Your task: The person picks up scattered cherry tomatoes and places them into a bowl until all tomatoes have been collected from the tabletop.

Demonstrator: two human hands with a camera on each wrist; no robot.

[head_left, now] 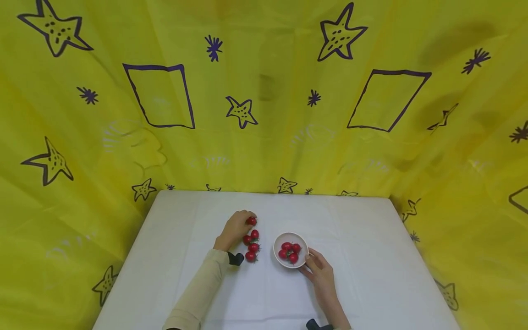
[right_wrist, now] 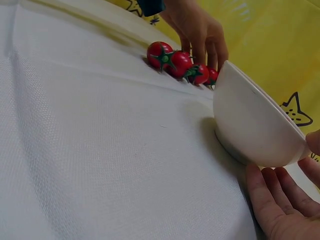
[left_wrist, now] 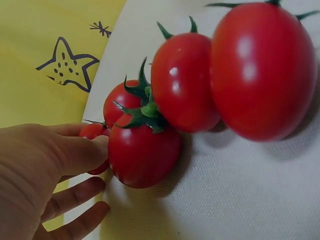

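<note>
My left hand [head_left: 236, 228] pinches a cherry tomato [head_left: 251, 221] between thumb and fingers, at the far end of a short line of tomatoes. In the left wrist view the pinched tomato [left_wrist: 94, 132] is partly hidden behind the thumb. Several more cherry tomatoes [head_left: 250, 256] with green stems lie on the cloth, close beside this hand. My right hand [head_left: 320, 272] holds a white bowl [head_left: 277, 258] by its near right side, thumb at the rim and fingers against the underside. Inside the bowl sit several cherry tomatoes [head_left: 286, 246]; the right wrist view shows only its outer wall [right_wrist: 250, 115].
A white cloth [head_left: 350, 229] with faint creases covers the table. Yellow curtains [head_left: 264, 151] with drawn stars and frames hang behind it and along both sides. Dark straps [head_left: 236, 259] circle the wrists.
</note>
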